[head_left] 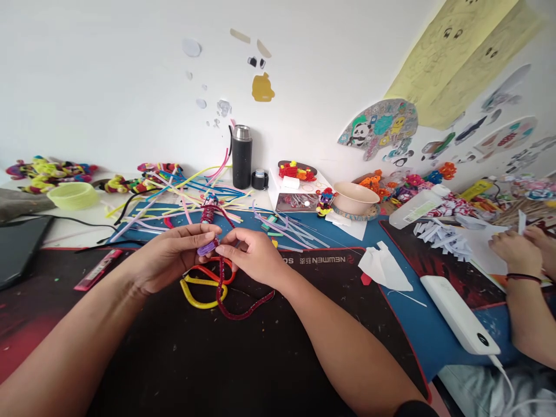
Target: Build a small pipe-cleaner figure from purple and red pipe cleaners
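Note:
Between the fingers of my left hand [171,255] is a small pipe cleaner figure [210,211], wrapped in dark red, with a purple coiled part [206,248] near my thumb. My right hand [254,255] is closed beside it, thumb and forefinger pinching a dark red glittery pipe cleaner [243,317] close to the purple part. The long tail of that pipe cleaner hangs below my fingers and curves right over the black desk mat [195,359]. Under my hands lie a bent yellow pipe cleaner [200,304] and an orange one [228,277].
Loose pipe cleaners [182,191] spread behind my hands, near a black flask [242,156]. A red box [99,270] lies left. A beige bowl [355,200] and white power bank [460,315] are to the right, where another person's hands [519,249] work with paper strips.

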`<state>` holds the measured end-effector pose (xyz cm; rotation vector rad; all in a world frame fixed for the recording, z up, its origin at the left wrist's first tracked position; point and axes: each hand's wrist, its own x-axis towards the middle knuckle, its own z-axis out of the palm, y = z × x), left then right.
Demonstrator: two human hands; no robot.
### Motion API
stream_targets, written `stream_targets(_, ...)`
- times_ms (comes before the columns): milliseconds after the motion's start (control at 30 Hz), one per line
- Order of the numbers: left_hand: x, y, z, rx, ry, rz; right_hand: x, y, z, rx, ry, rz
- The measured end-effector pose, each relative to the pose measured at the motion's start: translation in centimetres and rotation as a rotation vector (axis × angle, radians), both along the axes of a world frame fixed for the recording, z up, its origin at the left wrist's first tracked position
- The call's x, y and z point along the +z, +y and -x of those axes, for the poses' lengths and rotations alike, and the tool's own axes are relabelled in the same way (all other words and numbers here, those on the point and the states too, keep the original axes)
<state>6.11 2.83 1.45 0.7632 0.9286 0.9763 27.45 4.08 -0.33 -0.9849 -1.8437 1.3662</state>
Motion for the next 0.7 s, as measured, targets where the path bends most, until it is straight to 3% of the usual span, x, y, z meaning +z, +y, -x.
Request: stream_targets(700,0.02,-0.13,-0.74,0.061,0.194,-0.062,-0.23,-0.03,0.12,-0.004,0.035,-0.054)
